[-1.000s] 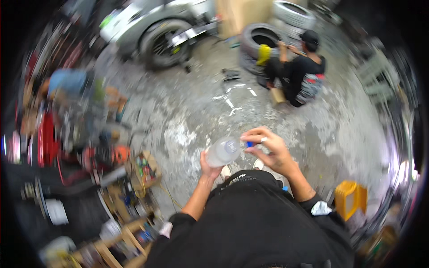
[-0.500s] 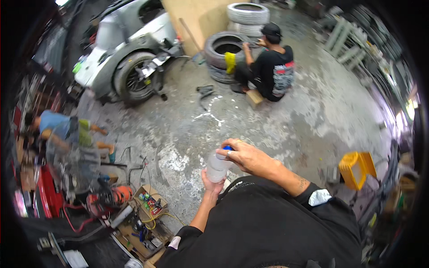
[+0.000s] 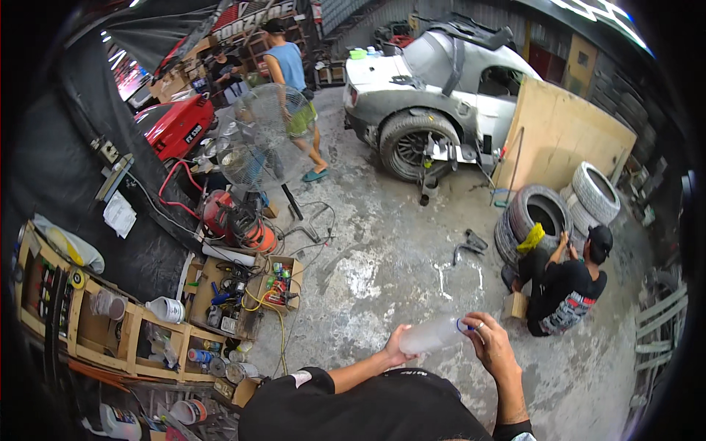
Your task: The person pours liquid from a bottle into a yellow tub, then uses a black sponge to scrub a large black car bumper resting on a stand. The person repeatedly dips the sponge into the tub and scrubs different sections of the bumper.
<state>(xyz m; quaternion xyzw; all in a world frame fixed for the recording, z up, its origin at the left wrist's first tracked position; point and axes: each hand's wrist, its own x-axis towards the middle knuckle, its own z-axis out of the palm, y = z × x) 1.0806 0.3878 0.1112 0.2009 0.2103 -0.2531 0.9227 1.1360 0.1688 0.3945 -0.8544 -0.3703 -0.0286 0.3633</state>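
A clear plastic bottle (image 3: 430, 335), frosted or misted over, is tilted sideways in front of my body. My left hand (image 3: 398, 345) is wrapped round its bottom end. At the neck end, on the right, is a blue bottle cap (image 3: 462, 324). The fingers of my right hand (image 3: 491, 348) pinch this cap, and one finger wears a ring. Whether the cap is still seated on the neck I cannot tell.
A seated person (image 3: 570, 290) works by stacked tyres (image 3: 540, 209) at right. Another person (image 3: 290, 73) stands behind a fan (image 3: 261, 140). A partly stripped car (image 3: 434, 95) stands at the back. Wooden shelves (image 3: 129, 331) and an open box (image 3: 283, 283) lie left, with cables on the floor.
My view has swung left, bringing the shelves and the whole car side into sight. The bottle has gone from nearly upright to lying sideways, its cap end toward the right.
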